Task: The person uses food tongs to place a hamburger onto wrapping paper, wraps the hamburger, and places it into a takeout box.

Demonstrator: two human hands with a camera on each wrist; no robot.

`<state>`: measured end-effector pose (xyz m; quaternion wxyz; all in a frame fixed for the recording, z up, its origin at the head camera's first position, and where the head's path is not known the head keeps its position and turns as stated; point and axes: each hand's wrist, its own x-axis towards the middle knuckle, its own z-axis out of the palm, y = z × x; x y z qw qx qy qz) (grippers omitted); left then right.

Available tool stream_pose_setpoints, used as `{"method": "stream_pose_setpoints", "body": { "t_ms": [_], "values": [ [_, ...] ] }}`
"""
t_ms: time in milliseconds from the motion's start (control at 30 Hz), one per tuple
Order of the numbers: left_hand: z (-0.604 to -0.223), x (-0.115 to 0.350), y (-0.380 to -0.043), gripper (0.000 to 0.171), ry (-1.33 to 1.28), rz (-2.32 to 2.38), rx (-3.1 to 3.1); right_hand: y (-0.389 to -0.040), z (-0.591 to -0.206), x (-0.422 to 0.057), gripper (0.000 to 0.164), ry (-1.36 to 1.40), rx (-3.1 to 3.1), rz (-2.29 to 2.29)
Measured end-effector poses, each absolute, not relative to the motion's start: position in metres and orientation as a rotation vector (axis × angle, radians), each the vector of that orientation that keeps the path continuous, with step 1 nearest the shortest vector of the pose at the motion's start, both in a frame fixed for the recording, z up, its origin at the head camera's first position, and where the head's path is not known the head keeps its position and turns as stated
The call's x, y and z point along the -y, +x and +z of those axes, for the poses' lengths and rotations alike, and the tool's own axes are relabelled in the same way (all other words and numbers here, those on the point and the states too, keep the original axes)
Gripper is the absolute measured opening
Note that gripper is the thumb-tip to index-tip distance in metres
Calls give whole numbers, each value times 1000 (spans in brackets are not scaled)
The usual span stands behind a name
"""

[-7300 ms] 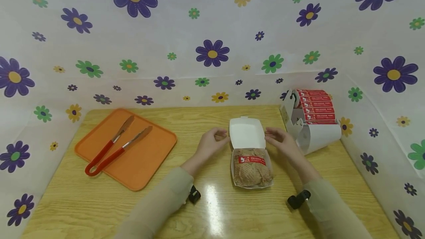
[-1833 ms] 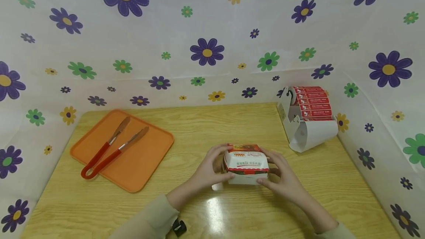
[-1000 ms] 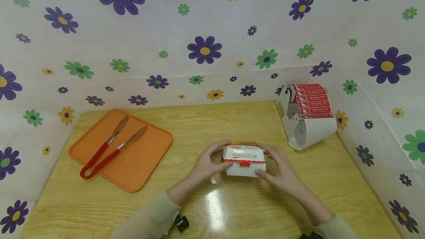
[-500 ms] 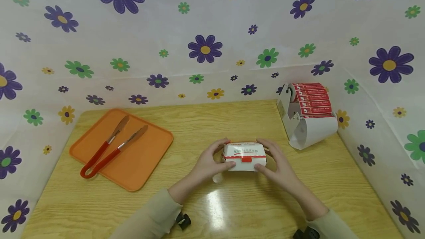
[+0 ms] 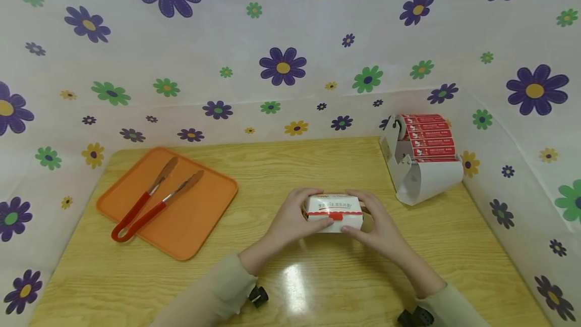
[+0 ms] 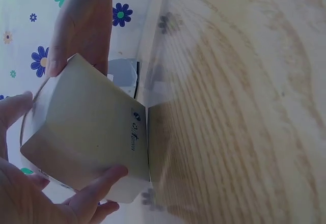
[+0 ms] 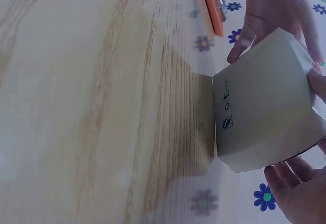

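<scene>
A closed burger box [image 5: 333,213], white with red trim and a red front tab, is held between both hands at the middle of the table. Its front is tilted up, so its plain underside [image 6: 91,127] shows in the left wrist view, with the lower edge right at the wood. My left hand [image 5: 292,216] grips the box's left side, thumb on the front by the tab. On the other side my right hand [image 5: 381,223] grips it likewise, thumb on the front. In the right wrist view the underside [image 7: 265,107] carries small printed marks. The box's contents are hidden.
To the left lies an orange tray [image 5: 195,226] with red-handled tongs [image 5: 152,208] on it. A white dispenser [image 5: 436,180] with a roll of red labels [image 5: 431,138] stands at the back right. Flower-printed sheeting [image 5: 299,24] encloses the wooden table [image 5: 272,165].
Earlier the box stood with its lid up, showing a wrapped burger; its lid is now down. The hands have tilted its front upward, and the left thumb has slid toward the tab.
</scene>
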<state>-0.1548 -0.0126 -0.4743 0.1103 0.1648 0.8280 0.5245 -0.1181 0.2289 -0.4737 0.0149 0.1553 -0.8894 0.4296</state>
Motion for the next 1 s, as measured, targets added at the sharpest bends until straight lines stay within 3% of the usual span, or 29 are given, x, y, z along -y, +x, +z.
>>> {"method": "stream_pose_setpoints", "body": {
  "t_ms": [400, 1000],
  "values": [
    [-474, 6, -153, 63, 423, 1546, -2493, -121, -473, -231, 85, 473, 2783, 1345],
    [-474, 7, -158, 57, 382, 1590, -2408, -124, -472, -232, 72, 504, 2754, 1369]
  ]
}}
